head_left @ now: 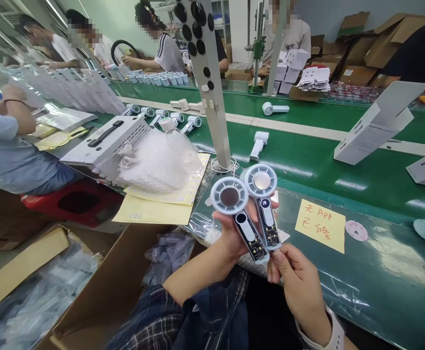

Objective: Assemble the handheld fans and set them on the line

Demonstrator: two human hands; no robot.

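Left hand [230, 234] curled behind two handheld fans [246, 227], side by side, circuit boards showing, above the counter's [365, 274] near edge. Right hand [298, 272] nearly closed, thumb and fingertips pinching the right-side fan's [268, 216] lower end. Yellow note [320, 226] lies beyond, on the counter.

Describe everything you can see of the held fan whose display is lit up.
The handheld fan has a round, pale-blue head, spoked like plastic grillework around a shiny silvery centre. Its handle carries a lit round display whose digits look like 20, a pale panel and, lower down, an exposed dark circuit board. It tilts, head up, beside a similar fan. The left hand supports it from behind; the right hand has fingertips at its lower end.
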